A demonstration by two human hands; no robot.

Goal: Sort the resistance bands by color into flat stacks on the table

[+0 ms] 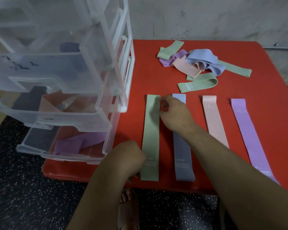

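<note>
Four flat bands lie side by side on the red table: a green band, a blue-grey band, a pink band and a purple band. My right hand pinches the green band's far right corner. My left hand holds the green band's near left edge, its fingers hidden under the wrist. A tangled pile of unsorted bands in green, purple, pink and blue sits at the back of the table.
A clear plastic drawer unit stands on the table's left side, with its drawers pulled out; they hold more pink, purple and dark bands. A grey wall rises behind the table. Below the front edge are a speckled floor and my foot.
</note>
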